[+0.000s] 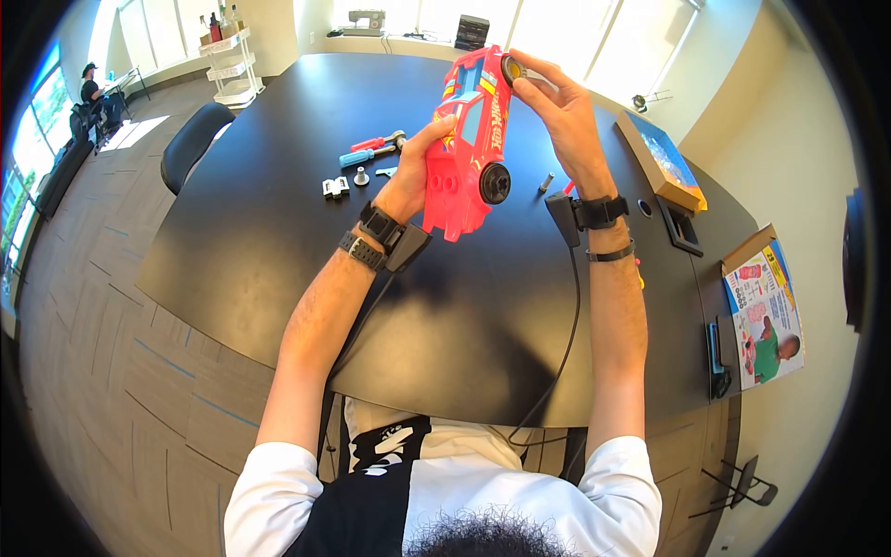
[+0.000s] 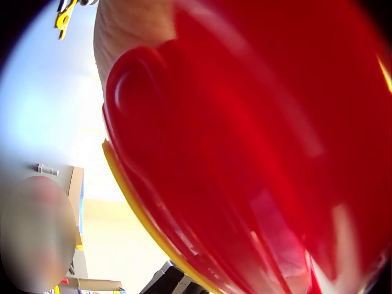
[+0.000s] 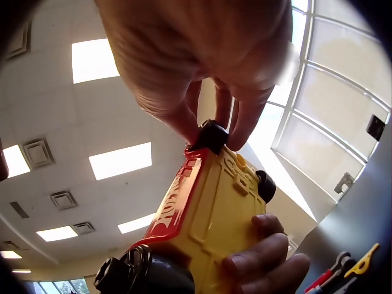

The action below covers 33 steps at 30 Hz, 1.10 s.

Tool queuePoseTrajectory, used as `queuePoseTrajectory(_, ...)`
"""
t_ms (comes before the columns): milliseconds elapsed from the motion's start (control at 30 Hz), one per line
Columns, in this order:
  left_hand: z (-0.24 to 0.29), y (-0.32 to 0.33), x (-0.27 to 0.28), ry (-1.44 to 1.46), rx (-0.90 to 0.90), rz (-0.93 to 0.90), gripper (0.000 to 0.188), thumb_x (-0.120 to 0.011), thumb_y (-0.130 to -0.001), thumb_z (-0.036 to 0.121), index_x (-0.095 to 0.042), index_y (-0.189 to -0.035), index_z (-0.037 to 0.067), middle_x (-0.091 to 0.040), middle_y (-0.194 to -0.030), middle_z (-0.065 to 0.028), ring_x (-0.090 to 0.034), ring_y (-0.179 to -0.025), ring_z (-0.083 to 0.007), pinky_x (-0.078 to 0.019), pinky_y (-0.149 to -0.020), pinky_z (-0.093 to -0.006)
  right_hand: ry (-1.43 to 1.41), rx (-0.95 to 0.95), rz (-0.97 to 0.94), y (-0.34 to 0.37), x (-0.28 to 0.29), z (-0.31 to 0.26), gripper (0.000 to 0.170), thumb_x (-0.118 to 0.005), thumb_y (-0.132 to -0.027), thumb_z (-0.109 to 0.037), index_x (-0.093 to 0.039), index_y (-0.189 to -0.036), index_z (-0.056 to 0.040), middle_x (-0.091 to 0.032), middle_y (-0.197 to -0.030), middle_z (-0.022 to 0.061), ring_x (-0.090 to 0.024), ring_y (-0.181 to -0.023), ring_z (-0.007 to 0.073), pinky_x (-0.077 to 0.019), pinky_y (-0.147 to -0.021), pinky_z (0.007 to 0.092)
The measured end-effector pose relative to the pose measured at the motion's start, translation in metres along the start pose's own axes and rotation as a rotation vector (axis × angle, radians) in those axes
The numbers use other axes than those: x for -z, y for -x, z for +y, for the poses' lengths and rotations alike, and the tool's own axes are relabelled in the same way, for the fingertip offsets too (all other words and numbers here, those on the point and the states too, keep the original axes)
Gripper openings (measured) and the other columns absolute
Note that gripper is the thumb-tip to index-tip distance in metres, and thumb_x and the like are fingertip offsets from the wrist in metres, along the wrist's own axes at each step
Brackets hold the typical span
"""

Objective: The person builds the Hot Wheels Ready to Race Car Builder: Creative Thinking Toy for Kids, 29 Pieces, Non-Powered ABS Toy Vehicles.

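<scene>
A red toy car (image 1: pixel 457 176) with blue windows is held up above the black table, tilted on end. My left hand (image 1: pixel 408 186) grips its body near the lower end; in the right wrist view the left fingers (image 3: pixel 263 257) lie against the yellow underside (image 3: pixel 220 214). My right hand (image 1: pixel 574 130) pinches the black wheel (image 1: pixel 511 69) at the upper end between thumb and fingers, and the right wrist view shows this wheel (image 3: pixel 211 136) too. Another black wheel (image 1: pixel 495 184) is on the lower end. Red bodywork (image 2: pixel 233 141) fills most of the left wrist view.
On the table (image 1: pixel 278 241) lie a blue-handled screwdriver (image 1: pixel 357 158), a red-handled tool (image 1: pixel 368 144), white-grey parts (image 1: pixel 335 188) and a grey bolt (image 1: pixel 547 182). An open box (image 1: pixel 661 162) and a printed box (image 1: pixel 766 306) stand at the right. A person (image 1: pixel 93 93) sits far left.
</scene>
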State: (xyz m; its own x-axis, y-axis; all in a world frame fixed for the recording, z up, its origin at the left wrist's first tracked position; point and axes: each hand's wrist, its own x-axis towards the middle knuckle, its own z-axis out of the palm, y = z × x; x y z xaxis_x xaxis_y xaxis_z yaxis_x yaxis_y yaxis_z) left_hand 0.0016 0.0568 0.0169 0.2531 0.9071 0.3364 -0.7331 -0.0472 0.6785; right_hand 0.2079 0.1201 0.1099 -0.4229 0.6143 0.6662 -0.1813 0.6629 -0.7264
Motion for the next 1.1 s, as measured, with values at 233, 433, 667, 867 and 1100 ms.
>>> queuePoseTrajectory(233, -0.003, -0.003, 0.006, 0.011, 0.007, -0.009, 0.066, -0.068, -0.100, 0.046, -0.055, -0.144, -0.002, -0.074, -0.123, -0.0178, -0.077, -0.103, -0.0253, -0.0664, -0.091, -0.0397, 0.017, 0.019, -0.051, -0.001, 0.001, 0.005, 0.039, -0.061, -0.110, -0.006, -0.068, -0.148, -0.0048, -0.054, -0.139, 0.0051, -0.065, -0.127, 0.0169, -0.0512, -0.117, 0.0348)
queuePoseTrajectory(433, -0.003, -0.004, 0.006, -0.007, -0.011, -0.026, 0.065, -0.066, -0.101, 0.046, -0.055, -0.144, -0.002, -0.074, -0.123, -0.0174, -0.078, -0.103, -0.0244, -0.0668, -0.089, -0.0385, 0.086, 0.045, -0.072, -0.002, 0.004, 0.012, 0.041, -0.053, -0.113, -0.009, -0.065, -0.152, -0.0059, -0.057, -0.136, 0.0016, -0.062, -0.127, 0.0138, -0.0470, -0.120, 0.0354)
queuePoseTrajectory(667, -0.002, -0.003, 0.004, -0.006, -0.007, -0.010, 0.065, -0.066, -0.101, 0.046, -0.054, -0.144, -0.002, -0.074, -0.122, -0.0166, -0.078, -0.101, -0.0240, -0.0670, -0.088, -0.0385, 0.107, 0.043, -0.015, 0.002, -0.005, 0.002, 0.040, -0.051, -0.113, -0.009, -0.067, -0.150, -0.0069, -0.058, -0.137, 0.0057, -0.065, -0.122, 0.0158, -0.0512, -0.115, 0.0352)
queuePoseTrajectory(867, 0.000, 0.000, 0.000, 0.021, -0.005, -0.010, 0.066, -0.070, -0.100, 0.044, -0.052, -0.144, -0.001, -0.070, -0.124, -0.0168, -0.074, -0.106, -0.0242, -0.0644, -0.092, -0.0393, 0.226, 0.135, 0.108, 0.003, 0.006, 0.015, 0.033, -0.055, -0.109, -0.009, -0.076, -0.133, -0.0023, -0.066, -0.129, 0.0101, -0.072, -0.108, 0.0185, -0.0594, -0.100, 0.0345)
queuePoseTrajectory(1100, -0.001, -0.004, 0.009, 0.034, -0.048, 0.022, 0.068, -0.070, -0.100, 0.047, -0.052, -0.146, 0.000, -0.070, -0.127, -0.0152, -0.074, -0.109, -0.0235, -0.0635, -0.094, -0.0391, 0.507, -0.215, 0.108, 0.016, 0.054, 0.030, 0.026, -0.066, -0.098, -0.013, -0.083, -0.114, -0.0026, -0.078, -0.105, 0.0135, -0.075, -0.098, 0.0185, -0.0608, -0.089, 0.0325)
